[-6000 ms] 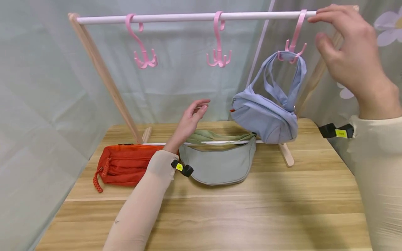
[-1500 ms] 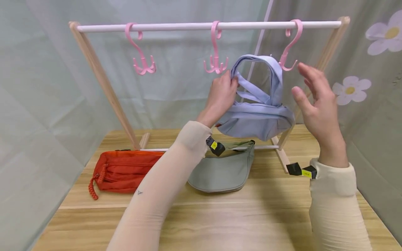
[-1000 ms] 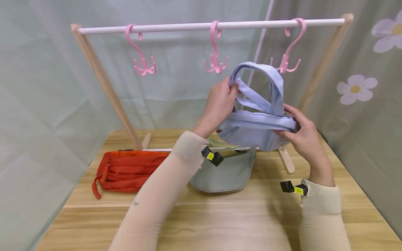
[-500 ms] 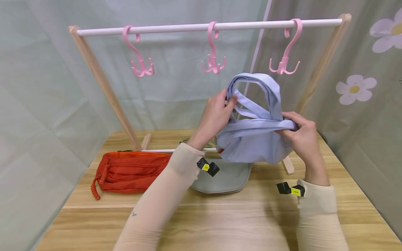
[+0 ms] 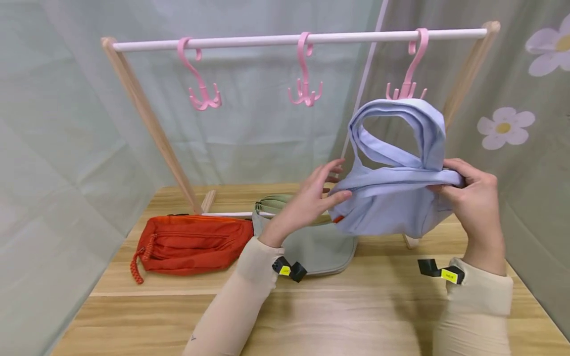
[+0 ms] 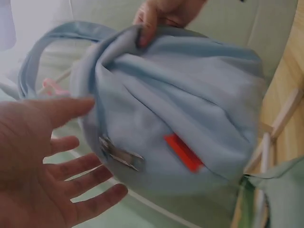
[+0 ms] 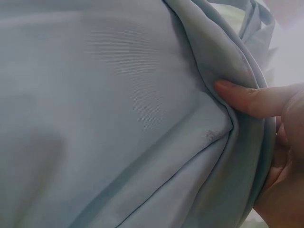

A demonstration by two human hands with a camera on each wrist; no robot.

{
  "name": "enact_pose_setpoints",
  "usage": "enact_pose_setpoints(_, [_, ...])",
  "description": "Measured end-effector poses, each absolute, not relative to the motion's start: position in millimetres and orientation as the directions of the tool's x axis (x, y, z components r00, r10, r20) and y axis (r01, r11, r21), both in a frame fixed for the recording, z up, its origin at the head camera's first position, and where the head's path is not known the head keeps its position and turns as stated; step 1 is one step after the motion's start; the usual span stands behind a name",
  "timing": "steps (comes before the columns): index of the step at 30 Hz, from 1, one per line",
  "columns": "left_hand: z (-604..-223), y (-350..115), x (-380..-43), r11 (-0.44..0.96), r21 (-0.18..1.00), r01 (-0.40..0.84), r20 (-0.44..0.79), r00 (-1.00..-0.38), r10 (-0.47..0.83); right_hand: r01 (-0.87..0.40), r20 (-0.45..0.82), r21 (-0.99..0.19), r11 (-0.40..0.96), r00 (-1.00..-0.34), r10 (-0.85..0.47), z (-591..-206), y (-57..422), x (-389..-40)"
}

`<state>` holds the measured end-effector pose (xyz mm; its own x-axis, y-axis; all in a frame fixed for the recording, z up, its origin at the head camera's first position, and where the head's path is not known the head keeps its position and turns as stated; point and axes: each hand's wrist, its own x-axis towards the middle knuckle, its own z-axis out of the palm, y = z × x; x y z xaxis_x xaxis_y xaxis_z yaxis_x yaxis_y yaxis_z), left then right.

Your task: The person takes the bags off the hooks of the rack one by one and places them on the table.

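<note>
In the head view a light blue bag (image 5: 387, 207) with a looped strap is held up in the air below the right-hand pink hook (image 5: 406, 89). My right hand (image 5: 474, 202) pinches its right end, thumb in front and fingers behind. My left hand (image 5: 311, 198) is spread beside the bag's left end, fingers apart. The left wrist view shows that left hand (image 6: 52, 166) with nothing gripped, close to the bag's zipper pull (image 6: 122, 154) and red tag (image 6: 184, 153). In the right wrist view my thumb (image 7: 251, 99) presses on the cloth.
A white rail (image 5: 249, 43) on a wooden frame carries two more pink hooks, one in the middle (image 5: 305, 91) and one at left (image 5: 204, 96). A red pouch (image 5: 191, 244) and a grey-green bag (image 5: 320, 247) lie on the wooden table (image 5: 338, 316).
The blue bag came off the right-hand hook, and my right hand took hold of its end. In the last half second the bag moved right and my left hand let go of the strap.
</note>
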<state>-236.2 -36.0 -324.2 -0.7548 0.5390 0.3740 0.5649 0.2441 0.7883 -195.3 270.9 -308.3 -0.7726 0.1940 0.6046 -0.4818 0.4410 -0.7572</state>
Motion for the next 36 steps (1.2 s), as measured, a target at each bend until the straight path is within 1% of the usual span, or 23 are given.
enact_pose_setpoints(5, [-347, -35, -238, 0.211, 0.782, 0.586, 0.412, -0.741, 0.531, -0.472, 0.589, -0.766, 0.437, -0.788, 0.18, -308, 283, -190])
enact_pose_setpoints(10, [-363, -26, -234, 0.179, 0.776, 0.605, 0.444, -0.726, 0.526, -0.422, 0.541, -0.758, 0.496, -0.833, 0.118, -310, 299, -185])
enact_pose_setpoints(13, [-373, -16, -229, 0.176, 0.777, 0.604, 0.452, -0.731, 0.511, -0.419, 0.518, -0.766, 0.488, -0.852, 0.082, -312, 309, -182])
enact_pose_setpoints(15, [-379, -9, -225, 0.175, 0.782, 0.598, 0.452, -0.738, 0.5, -0.44, 0.512, -0.788, 0.432, -0.857, 0.061, -314, 314, -181])
enact_pose_setpoints(18, [-386, -2, -222, 0.184, 0.781, 0.597, 0.451, -0.742, 0.495, -0.476, 0.502, -0.836, 0.272, -0.864, 0.03, -317, 319, -179])
enact_pose_setpoints(20, [-389, 1, -220, 0.198, 0.775, 0.6, 0.447, -0.743, 0.498, -0.475, 0.487, -0.858, 0.195, -0.873, 0.017, -319, 322, -178])
enact_pose_setpoints(21, [-389, 1, -220, 0.203, 0.774, 0.599, 0.442, -0.742, 0.504, -0.47, 0.478, -0.868, 0.163, -0.878, 0.011, -320, 323, -178])
enact_pose_setpoints(23, [-391, 2, -219, 0.2, 0.791, 0.578, 0.41, -0.744, 0.528, -0.448, 0.452, -0.881, 0.15, -0.892, -0.009, -322, 328, -177])
enact_pose_setpoints(27, [-396, 6, -216, 0.185, 0.832, 0.524, 0.34, -0.743, 0.576, -0.385, 0.384, -0.885, 0.26, -0.921, -0.057, -327, 339, -176])
enact_pose_setpoints(31, [-405, 13, -212, 0.174, 0.872, 0.457, 0.277, -0.755, 0.595, -0.337, 0.318, -0.829, 0.447, -0.941, -0.12, -331, 350, -179])
enact_pose_setpoints(33, [-411, 17, -211, 0.175, 0.891, 0.419, 0.244, -0.766, 0.595, -0.295, 0.269, -0.814, 0.501, -0.955, -0.126, -334, 352, -182])
enact_pose_setpoints(36, [-419, 22, -211, 0.205, 0.903, 0.378, 0.19, -0.777, 0.6, -0.24, 0.201, -0.808, 0.538, -0.971, -0.131, -343, 356, -190])
